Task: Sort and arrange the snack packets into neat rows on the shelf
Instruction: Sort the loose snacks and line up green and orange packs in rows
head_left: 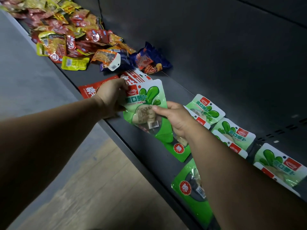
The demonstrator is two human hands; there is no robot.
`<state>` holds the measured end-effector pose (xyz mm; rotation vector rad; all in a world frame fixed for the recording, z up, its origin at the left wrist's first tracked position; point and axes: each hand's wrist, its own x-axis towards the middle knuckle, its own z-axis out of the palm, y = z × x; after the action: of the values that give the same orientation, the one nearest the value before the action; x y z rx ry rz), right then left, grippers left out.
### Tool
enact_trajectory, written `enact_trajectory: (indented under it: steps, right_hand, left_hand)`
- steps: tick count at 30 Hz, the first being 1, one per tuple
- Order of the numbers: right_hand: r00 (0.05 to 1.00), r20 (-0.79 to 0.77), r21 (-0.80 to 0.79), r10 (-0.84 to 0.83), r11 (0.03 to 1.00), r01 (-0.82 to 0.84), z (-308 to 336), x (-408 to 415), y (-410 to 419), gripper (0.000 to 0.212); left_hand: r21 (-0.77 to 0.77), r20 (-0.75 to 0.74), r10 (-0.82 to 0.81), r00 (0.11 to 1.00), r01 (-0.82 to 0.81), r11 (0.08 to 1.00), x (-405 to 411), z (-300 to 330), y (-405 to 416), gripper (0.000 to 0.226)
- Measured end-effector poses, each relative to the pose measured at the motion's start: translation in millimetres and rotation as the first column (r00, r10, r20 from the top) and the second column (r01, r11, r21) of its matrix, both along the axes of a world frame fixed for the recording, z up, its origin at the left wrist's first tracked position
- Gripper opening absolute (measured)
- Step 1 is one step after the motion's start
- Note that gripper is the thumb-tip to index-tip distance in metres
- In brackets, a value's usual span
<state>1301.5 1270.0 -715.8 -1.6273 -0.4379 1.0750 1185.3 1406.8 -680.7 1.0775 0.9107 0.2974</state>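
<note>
Both hands meet over the shelf on one green radish packet: the right hand pinches its lower right edge, thumb on the printed face and fingers curled behind, while the left hand has its fingers curled at the packet's top left corner, seemingly gripping that corner, though the fingertips are hidden. Held at two edges like this, the packet is kept flat and face up, probably so it can be squared and set down in line. A second green packet lies partly under the held one, toward the shelf's front lip. To the right of the held packet, a row of green packets lies overlapped like tiles, each showing its red logo, which suggests the sorted run is growing from that side toward the hands. Another green packet lies face up by the front edge, below the right forearm. Just beyond the held packet, red packets lie flat under the left hand, with blue packets farther along. The unsorted heap of red and yellow packets lies farthest away from it.
</note>
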Motion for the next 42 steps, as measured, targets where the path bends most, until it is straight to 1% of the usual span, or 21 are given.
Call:
enact_trajectory:
  steps: [1, 4, 6, 9, 12, 13, 14, 16, 20, 24, 27, 28, 29, 30, 32, 34, 36, 37, 39, 42]
  right_hand:
    - [0.999, -0.023, 0.016, -0.024, 1.000, 0.025, -0.7, 0.7, 0.6, 0.007]
    - [0.992, -0.069, 0.043, -0.109, 0.993, 0.112, 0.1, -0.7, 3.7, 0.010]
    - [0.979, -0.117, 0.072, -0.166, 0.982, 0.175, 0.3, -2.9, 7.1, 0.009]
    - [0.955, -0.212, 0.093, -0.206, 0.969, 0.229, 5.4, -6.2, 11.4, 0.008]
    - [0.942, -0.251, 0.098, -0.223, 0.962, 0.254, 10.7, -7.4, 15.1, 0.006]
    - [0.939, -0.261, 0.102, -0.225, 0.961, 0.259, 10.1, -8.5, 16.9, 0.006]
    - [0.937, -0.266, 0.101, -0.227, 0.960, 0.261, 10.8, -10.5, 17.7, 0.006]
    - [0.936, -0.258, 0.079, -0.241, 0.960, 0.269, 7.9, -14.7, 17.6, 0.005]
    - [0.933, -0.235, 0.051, -0.273, 0.955, 0.292, 6.3, -20.9, 10.4, 0.008]
    - [0.955, -0.095, -0.040, -0.282, 0.959, 0.280, 10.4, -14.2, -5.9, 0.014]
    - [0.933, -0.042, -0.103, -0.357, 0.931, 0.351, 14.6, -7.3, -20.8, 0.012]
    - [0.921, -0.028, -0.112, -0.389, 0.917, 0.384, 15.9, -4.5, -24.6, 0.025]
    - [0.909, -0.016, -0.122, -0.417, 0.903, 0.412, 16.7, -0.8, -28.0, 0.042]
    - [0.900, 0.002, -0.127, -0.436, 0.893, 0.432, 17.8, 2.1, -30.7, 0.054]
    - [0.902, 0.056, -0.168, -0.428, 0.886, 0.431, 20.4, 5.2, -33.9, 0.066]
    - [0.914, 0.099, -0.259, -0.394, 0.877, 0.406, 20.6, 4.3, -36.5, 0.064]
    - [0.917, 0.140, -0.381, -0.373, 0.835, 0.397, 20.9, -1.5, -42.8, 0.056]
    - [0.916, 0.146, -0.434, -0.374, 0.808, 0.399, 18.1, -4.0, -47.6, 0.051]
    - [0.909, 0.145, -0.520, -0.390, 0.752, 0.406, 12.4, -10.7, -57.7, 0.038]
    - [0.903, 0.168, -0.633, -0.395, 0.659, 0.406, 6.3, -15.4, -67.5, 0.022]
  left_hand:
    - [-0.006, 0.002, 0.012, 1.000, -0.012, 1.000, 1.0, 1.2, -2.3, 0.015]
    - [-0.067, 0.073, 0.043, 0.996, -0.038, 0.997, 5.3, 6.6, -12.6, 0.020]
    - [-0.062, 0.068, 0.065, 0.996, -0.061, 0.996, 5.2, 7.1, -17.6, 0.022]
    - [0.041, -0.022, 0.005, 1.000, -0.004, 0.999, -2.8, 9.3, -20.9, 0.022]
    - [0.212, -0.218, -0.056, 0.974, 0.103, 0.972, -13.7, 16.6, -23.3, 0.008]
    - [0.270, -0.285, -0.060, 0.957, 0.140, 0.953, -17.4, 18.5, -22.9, 0.007]
    - [0.313, -0.337, -0.063, 0.940, 0.174, 0.934, -19.2, 20.3, -22.7, 0.011]
    - [0.359, -0.402, -0.046, 0.914, 0.204, 0.910, -19.8, 23.2, -23.9, 0.021]
    - [0.395, -0.446, -0.028, 0.895, 0.225, 0.891, -16.9, 15.3, -27.3, 0.029]
    - [0.389, -0.440, -0.085, 0.894, 0.276, 0.879, -11.7, -2.1, -30.5, 0.033]
    - [0.389, -0.429, -0.162, 0.888, 0.344, 0.855, 1.3, -7.3, -36.3, 0.030]
    - [0.385, -0.414, -0.200, 0.888, 0.370, 0.845, 5.6, -7.9, -37.9, 0.026]
    - [0.385, -0.393, -0.236, 0.888, 0.393, 0.835, 9.4, -9.4, -38.4, 0.021]
    - [0.386, -0.369, -0.269, 0.889, 0.410, 0.826, 12.2, -11.4, -37.4, 0.017]
    - [0.387, -0.335, -0.327, 0.884, 0.446, 0.807, 15.7, -17.3, -35.1, 0.009]
    - [0.409, -0.357, -0.375, 0.855, 0.504, 0.760, 17.9, -26.3, -33.6, 0.008]
    - [0.424, -0.412, -0.426, 0.805, 0.584, 0.692, 21.6, -38.3, -34.1, 0.005]
    - [0.438, -0.453, -0.457, 0.766, 0.638, 0.633, 23.8, -43.5, -35.4, 0.006]
    - [0.473, -0.561, -0.509, 0.653, 0.757, 0.450, 28.3, -52.7, -38.4, 0.024]
    - [0.426, -0.657, -0.589, 0.471, 0.876, 0.225, 35.9, -62.5, -45.6, 0.035]
